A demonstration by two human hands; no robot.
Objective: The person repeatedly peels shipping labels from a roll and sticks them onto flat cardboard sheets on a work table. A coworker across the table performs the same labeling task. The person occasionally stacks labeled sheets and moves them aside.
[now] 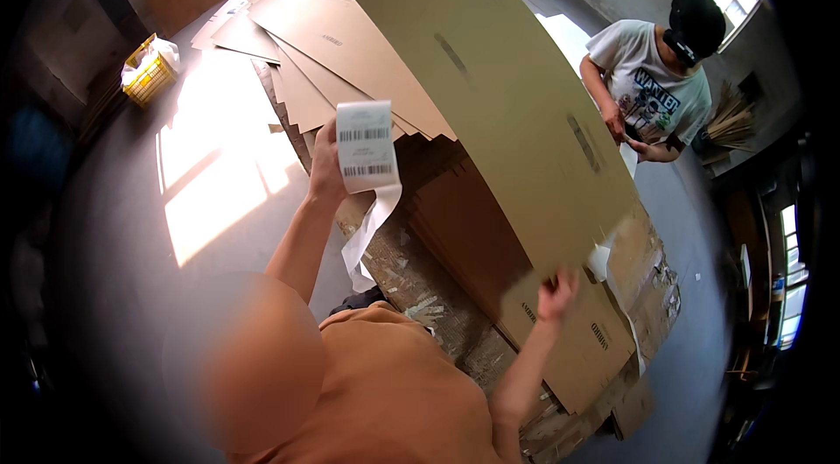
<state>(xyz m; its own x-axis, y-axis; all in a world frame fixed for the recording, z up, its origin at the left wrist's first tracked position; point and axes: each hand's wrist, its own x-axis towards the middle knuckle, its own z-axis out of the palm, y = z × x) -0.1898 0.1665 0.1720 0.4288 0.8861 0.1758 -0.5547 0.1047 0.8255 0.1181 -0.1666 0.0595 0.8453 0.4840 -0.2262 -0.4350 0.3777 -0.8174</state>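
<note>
My left hand (325, 168) is closed around a roll of white barcode labels (365, 145), raised over the near left edge of the work table. A loose strip of its white backing paper (374, 228) hangs down from the roll. My right hand (557, 292) hovers over or rests on flat printed cardboard (573, 346) at the near right; I cannot tell if it touches. Its fingers are curled together and slightly blurred, and whatever they may hold is hidden. Close by stands a long, large brown cardboard sheet (490, 87).
Fanned cardboard sheets (306, 35) lie at the far left of the table. Scraps of paper litter its worn top (420, 298). Across the table at right a person (652, 83) handles something white. A yellow basket (149, 79) stands on the floor at left.
</note>
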